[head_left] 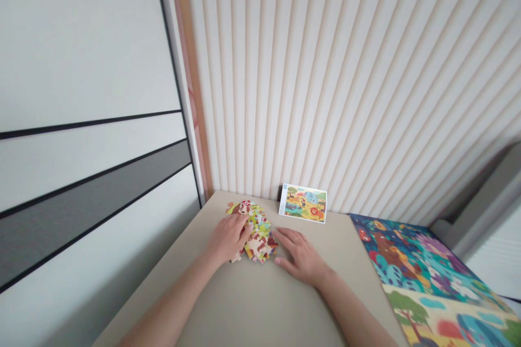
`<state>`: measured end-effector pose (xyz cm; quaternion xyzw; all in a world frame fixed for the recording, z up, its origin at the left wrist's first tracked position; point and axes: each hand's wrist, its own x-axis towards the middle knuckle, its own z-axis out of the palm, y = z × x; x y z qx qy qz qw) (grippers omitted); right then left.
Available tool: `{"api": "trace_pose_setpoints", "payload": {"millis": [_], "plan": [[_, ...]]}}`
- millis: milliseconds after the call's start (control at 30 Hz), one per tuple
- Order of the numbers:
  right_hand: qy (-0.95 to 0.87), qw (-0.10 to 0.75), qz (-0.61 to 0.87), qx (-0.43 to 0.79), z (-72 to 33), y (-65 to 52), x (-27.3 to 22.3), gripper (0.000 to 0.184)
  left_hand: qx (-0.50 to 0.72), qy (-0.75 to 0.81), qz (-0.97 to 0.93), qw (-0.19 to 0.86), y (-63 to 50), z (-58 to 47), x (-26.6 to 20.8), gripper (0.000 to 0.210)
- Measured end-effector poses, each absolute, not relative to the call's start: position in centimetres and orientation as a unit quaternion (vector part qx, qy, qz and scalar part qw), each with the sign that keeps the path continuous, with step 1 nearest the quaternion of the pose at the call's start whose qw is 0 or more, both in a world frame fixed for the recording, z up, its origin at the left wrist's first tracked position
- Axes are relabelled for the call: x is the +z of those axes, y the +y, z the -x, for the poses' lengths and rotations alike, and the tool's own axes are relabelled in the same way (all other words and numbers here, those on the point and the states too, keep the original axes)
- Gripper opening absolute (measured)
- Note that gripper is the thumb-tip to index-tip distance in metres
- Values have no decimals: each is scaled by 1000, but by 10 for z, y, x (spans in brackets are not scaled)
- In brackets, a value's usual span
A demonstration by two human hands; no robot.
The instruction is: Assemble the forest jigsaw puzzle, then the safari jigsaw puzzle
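A heap of jigsaw puzzle pieces (259, 227) in yellow, green, red and brown lies on the beige table (244, 303). My left hand (228, 237) rests on the left side of the heap, palm down, with its fingers stretched over the pieces and covering some of them. At the heap's right edge is my right hand (299, 256), its fingers spread on the table and their tips close to the outermost pieces. Neither hand grasps a piece that I can see.
Behind the heap a picture card (304, 203) with animals leans near the pleated curtain (285, 76). Colourful animal puzzles (415, 255) cover the table's right side. A white panelled cabinet (89, 54) stands to the left. A grey object (484, 200) is at far right.
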<state>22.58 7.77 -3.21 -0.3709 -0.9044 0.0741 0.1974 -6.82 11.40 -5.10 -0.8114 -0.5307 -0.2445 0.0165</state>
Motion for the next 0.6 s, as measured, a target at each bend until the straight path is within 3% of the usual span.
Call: {"api": "trace_pose_setpoints", "payload": {"millis": [100, 300, 500, 600], "plan": [[-913, 186, 351, 88, -227, 78, -32, 73, -265, -577, 772, 23, 131, 74, -63, 51], [-905, 205, 357, 106, -227, 79, -31, 76, -189, -543, 818, -25, 139, 78, -77, 61], [-900, 221, 358, 112, -228, 80, -29, 79, -212, -480, 851, -20, 105, 50, -52, 49], [-899, 226, 358, 116, -228, 79, -29, 67, -224, -448, 865, -34, 89, 32, -36, 44]]}}
